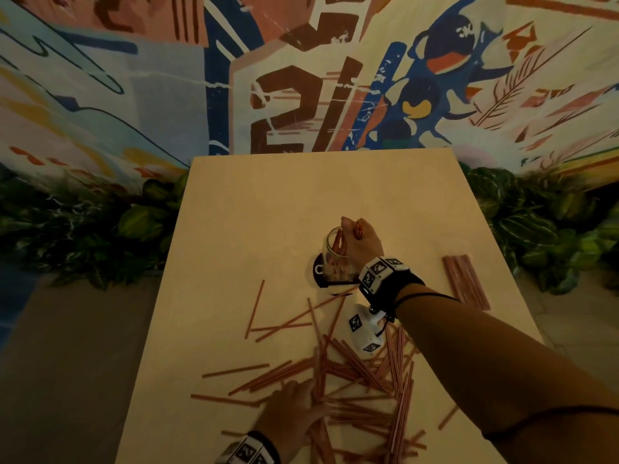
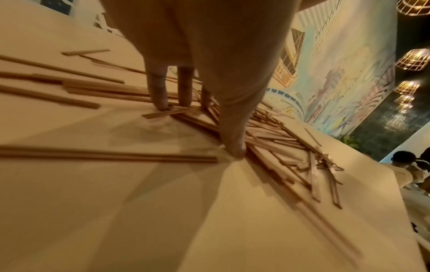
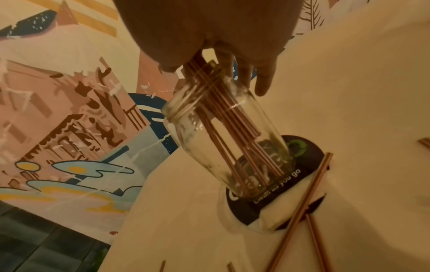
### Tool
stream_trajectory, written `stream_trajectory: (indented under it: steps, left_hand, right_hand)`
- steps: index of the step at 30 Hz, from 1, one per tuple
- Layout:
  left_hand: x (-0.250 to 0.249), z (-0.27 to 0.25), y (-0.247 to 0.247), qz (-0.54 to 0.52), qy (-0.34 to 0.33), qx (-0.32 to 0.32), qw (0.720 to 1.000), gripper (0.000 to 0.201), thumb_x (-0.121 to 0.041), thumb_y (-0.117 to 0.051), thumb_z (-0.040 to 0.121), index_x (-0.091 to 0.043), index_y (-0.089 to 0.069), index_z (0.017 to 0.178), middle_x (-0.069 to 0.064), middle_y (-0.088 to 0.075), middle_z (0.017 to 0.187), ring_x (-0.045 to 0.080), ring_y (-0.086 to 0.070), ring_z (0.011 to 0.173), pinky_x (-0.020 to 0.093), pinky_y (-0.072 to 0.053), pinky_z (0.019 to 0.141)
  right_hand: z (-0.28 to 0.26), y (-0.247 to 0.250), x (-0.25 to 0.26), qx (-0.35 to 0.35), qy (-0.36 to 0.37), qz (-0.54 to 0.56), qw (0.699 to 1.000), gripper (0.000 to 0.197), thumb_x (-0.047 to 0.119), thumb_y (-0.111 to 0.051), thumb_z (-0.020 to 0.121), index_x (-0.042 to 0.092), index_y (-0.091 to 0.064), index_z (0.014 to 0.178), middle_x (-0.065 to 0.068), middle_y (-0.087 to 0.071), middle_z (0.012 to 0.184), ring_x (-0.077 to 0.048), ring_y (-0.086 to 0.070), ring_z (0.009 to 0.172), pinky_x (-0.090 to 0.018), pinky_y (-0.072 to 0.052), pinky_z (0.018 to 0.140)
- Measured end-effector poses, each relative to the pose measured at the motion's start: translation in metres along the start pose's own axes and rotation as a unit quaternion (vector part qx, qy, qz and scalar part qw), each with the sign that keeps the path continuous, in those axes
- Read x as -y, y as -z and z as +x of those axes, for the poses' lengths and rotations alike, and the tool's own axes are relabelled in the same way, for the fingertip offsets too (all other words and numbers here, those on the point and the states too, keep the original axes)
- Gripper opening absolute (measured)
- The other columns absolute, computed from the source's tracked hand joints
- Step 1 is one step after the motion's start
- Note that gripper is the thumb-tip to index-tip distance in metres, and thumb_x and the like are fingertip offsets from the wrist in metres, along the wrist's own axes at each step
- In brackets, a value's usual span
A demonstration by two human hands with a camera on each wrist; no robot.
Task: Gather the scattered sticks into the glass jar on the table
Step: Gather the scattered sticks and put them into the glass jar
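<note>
Glass jar (image 1: 336, 259) stands centre of the head view on a dark round mat (image 3: 309, 162), well in from every table (image 1: 254, 209) edge. Right hand (image 1: 363, 244) above its mouth, fingers bunched round a bundle of sticks (image 3: 223, 110) whose lower ends are inside the jar. Lower frame: left hand (image 1: 294, 410) on the scattered sticks (image 1: 361, 373), fingertips (image 2: 160, 99) pressing down; whether it pinches any is unclear, blurred. Bare tabletop beyond the jar, upper frame. Neat stick stack (image 1: 465, 281) near right edge.
</note>
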State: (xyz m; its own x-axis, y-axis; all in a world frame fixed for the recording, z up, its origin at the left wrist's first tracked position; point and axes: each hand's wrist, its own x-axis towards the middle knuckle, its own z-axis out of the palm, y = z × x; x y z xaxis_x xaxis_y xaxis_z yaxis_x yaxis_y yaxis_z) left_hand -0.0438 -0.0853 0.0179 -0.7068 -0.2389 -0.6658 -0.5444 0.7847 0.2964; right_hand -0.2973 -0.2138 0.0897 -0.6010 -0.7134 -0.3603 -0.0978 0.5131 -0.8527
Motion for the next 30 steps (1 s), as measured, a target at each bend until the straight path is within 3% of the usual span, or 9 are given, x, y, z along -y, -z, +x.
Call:
stream_trajectory:
  steps: [2,5,7,9,10,15,20,27,30]
  left_hand:
    - [0.006,-0.005,0.004,0.034,-0.002,0.007,0.999,0.050,-0.030,-0.053,0.089,-0.035,-0.037,0.136,0.010,-0.023,0.154,0.035,-0.028,0.136,0.049,-0.036,0.102]
    - [0.011,-0.010,0.006,0.032,0.047,0.051,0.997,0.030,-0.046,-0.058,0.070,-0.043,-0.060,0.100,-0.004,-0.068,0.112,0.018,-0.066,0.097,0.027,-0.057,0.066]
    - [0.011,-0.008,0.004,0.040,0.027,-0.009,0.999,0.027,-0.040,-0.046,0.081,-0.036,-0.059,0.103,0.000,-0.066,0.110,0.023,-0.061,0.107,0.030,-0.056,0.077]
    - [0.007,-0.006,0.006,0.056,0.005,-0.035,0.998,0.033,-0.029,-0.036,0.096,-0.021,-0.049,0.124,0.011,-0.049,0.126,0.030,-0.041,0.124,0.042,-0.038,0.101]
    - [0.005,-0.005,0.007,0.052,0.010,-0.036,0.998,0.034,-0.027,-0.034,0.098,-0.018,-0.046,0.128,0.013,-0.044,0.128,0.031,-0.037,0.125,0.044,-0.033,0.103]
    - [-0.008,-0.006,0.027,0.010,0.042,-0.080,0.996,0.029,-0.030,-0.034,0.099,-0.014,-0.047,0.118,0.010,-0.040,0.127,0.031,-0.034,0.121,0.043,-0.035,0.096]
    - [-0.017,-0.010,0.051,-0.041,0.102,-0.163,0.980,0.032,-0.027,-0.024,0.103,-0.017,-0.044,0.125,0.002,-0.046,0.129,0.025,-0.040,0.120,0.035,-0.030,0.100]
    - [0.000,-0.014,0.049,-0.262,0.180,-0.177,0.932,0.029,-0.031,-0.026,0.101,-0.019,-0.048,0.116,0.002,-0.059,0.109,0.020,-0.056,0.099,0.034,-0.046,0.087]
    - [0.008,-0.007,0.041,-0.353,0.215,-0.165,0.896,0.038,-0.037,-0.024,0.100,-0.015,-0.047,0.121,0.005,-0.058,0.116,0.022,-0.057,0.105,0.035,-0.048,0.091]
  right_hand:
    - [0.003,0.001,0.000,0.009,0.004,0.017,1.000,0.056,0.042,-0.046,0.093,0.008,-0.039,0.138,-0.008,-0.052,0.138,-0.024,-0.046,0.129,-0.030,-0.034,0.107]
    - [0.007,0.000,0.000,0.023,0.022,0.006,0.999,0.051,0.040,-0.046,0.094,0.010,-0.044,0.135,-0.008,-0.053,0.137,-0.022,-0.048,0.127,-0.034,-0.033,0.111]
    - [0.009,0.000,-0.003,0.038,0.036,-0.038,0.998,0.047,0.044,-0.043,0.094,0.020,-0.048,0.133,-0.007,-0.040,0.148,-0.022,-0.040,0.133,-0.035,-0.029,0.114]
    - [0.009,0.001,-0.005,0.054,0.043,-0.080,0.994,0.046,0.046,-0.040,0.094,0.026,-0.045,0.136,-0.005,-0.025,0.155,-0.023,-0.032,0.139,-0.032,-0.026,0.115]
    - [0.010,0.002,-0.006,0.062,0.045,-0.097,0.992,0.046,0.046,-0.038,0.095,0.028,-0.042,0.138,-0.005,-0.018,0.157,-0.023,-0.029,0.140,-0.031,-0.026,0.113]
    - [0.010,0.004,-0.005,0.069,0.070,-0.107,0.989,0.045,0.039,-0.036,0.098,0.031,-0.034,0.142,-0.005,-0.010,0.158,-0.024,-0.028,0.141,-0.030,-0.031,0.110]
    - [0.011,0.000,-0.006,0.063,0.079,-0.106,0.989,0.047,0.036,-0.038,0.097,0.029,-0.033,0.143,-0.005,-0.012,0.158,-0.025,-0.028,0.140,-0.031,-0.028,0.112]
    - [-0.011,0.019,-0.013,0.101,0.072,-0.097,0.987,0.114,0.057,-0.071,0.067,0.029,0.003,0.148,-0.003,-0.005,0.158,-0.028,-0.013,0.144,-0.049,-0.023,0.115]
    - [-0.034,0.048,-0.039,0.056,0.071,-0.139,0.986,0.096,0.050,-0.068,0.075,0.021,-0.013,0.148,-0.008,-0.020,0.155,-0.028,-0.022,0.141,-0.046,-0.026,0.114]
